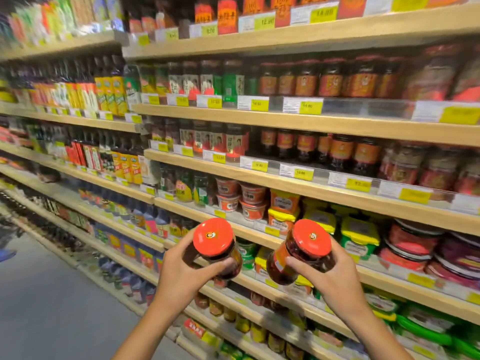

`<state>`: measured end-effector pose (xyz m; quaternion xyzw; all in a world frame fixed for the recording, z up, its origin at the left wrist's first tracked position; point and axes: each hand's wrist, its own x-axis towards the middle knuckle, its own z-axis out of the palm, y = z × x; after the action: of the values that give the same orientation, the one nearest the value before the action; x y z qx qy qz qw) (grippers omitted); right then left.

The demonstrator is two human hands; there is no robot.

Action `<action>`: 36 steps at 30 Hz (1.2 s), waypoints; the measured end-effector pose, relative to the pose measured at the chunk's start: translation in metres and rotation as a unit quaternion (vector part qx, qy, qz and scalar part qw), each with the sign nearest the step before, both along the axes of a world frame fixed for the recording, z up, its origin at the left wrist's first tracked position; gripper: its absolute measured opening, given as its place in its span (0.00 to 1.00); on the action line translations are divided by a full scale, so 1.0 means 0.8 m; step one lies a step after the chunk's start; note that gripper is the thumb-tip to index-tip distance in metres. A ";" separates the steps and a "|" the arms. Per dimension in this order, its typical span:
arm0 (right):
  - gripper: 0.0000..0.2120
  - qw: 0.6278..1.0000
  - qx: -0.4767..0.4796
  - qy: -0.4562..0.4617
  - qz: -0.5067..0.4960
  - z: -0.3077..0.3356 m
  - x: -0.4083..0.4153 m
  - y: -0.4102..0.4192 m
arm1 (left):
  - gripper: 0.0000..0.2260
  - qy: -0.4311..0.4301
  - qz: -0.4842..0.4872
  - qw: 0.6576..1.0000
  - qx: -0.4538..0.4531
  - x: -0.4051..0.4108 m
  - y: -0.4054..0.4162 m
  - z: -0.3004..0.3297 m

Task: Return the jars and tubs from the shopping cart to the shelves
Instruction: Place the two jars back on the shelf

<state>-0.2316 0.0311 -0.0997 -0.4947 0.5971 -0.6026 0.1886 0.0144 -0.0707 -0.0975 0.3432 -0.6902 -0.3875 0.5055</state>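
Step in hand: carrying stock to the shelves [298, 175]; left hand [179, 271] grips one red-lidded jar [215, 246], right hand [330, 279] grips a second jar [301, 253], both lower centre of frame; next move likely requires locating matching jars, centre right, and a free gap.
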 end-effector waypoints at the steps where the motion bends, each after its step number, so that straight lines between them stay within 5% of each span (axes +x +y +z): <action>1: 0.32 1.000 0.001 0.002 0.003 0.004 -0.003 -0.014 | 0.29 -0.002 -0.001 1.000 0.004 -0.005 -0.013 0.003; 7: 0.39 1.000 -0.008 0.000 0.010 0.028 -0.026 -0.087 | 0.32 0.009 -0.003 1.000 0.026 -0.033 -0.082 0.023; 10: 0.34 1.000 -0.020 -0.006 0.008 0.035 -0.031 -0.107 | 0.31 0.013 -0.013 0.999 0.028 -0.043 -0.113 0.034; 21: 0.40 0.993 -0.088 0.009 -0.076 0.094 -0.040 -0.126 | 0.29 0.037 -0.109 0.992 -0.059 -0.095 -0.184 0.106; 24: 0.35 0.987 -0.119 0.022 -0.101 0.125 -0.032 -0.127 | 0.29 0.049 -0.136 0.984 -0.103 -0.100 -0.199 0.134; 29: 0.27 0.962 -0.213 0.079 -0.152 0.193 -0.018 -0.146 | 0.28 0.085 -0.167 0.965 -0.183 -0.098 -0.226 0.186; 36: 0.30 0.915 -0.326 0.133 -0.198 0.291 -0.017 -0.205 | 0.27 0.133 -0.187 0.943 -0.243 -0.087 -0.263 0.236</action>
<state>-0.2448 -0.1329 0.1329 -0.4757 0.4733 -0.7173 -0.1876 -0.0552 -0.2813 0.0916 0.0203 -0.7417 -0.3372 0.5794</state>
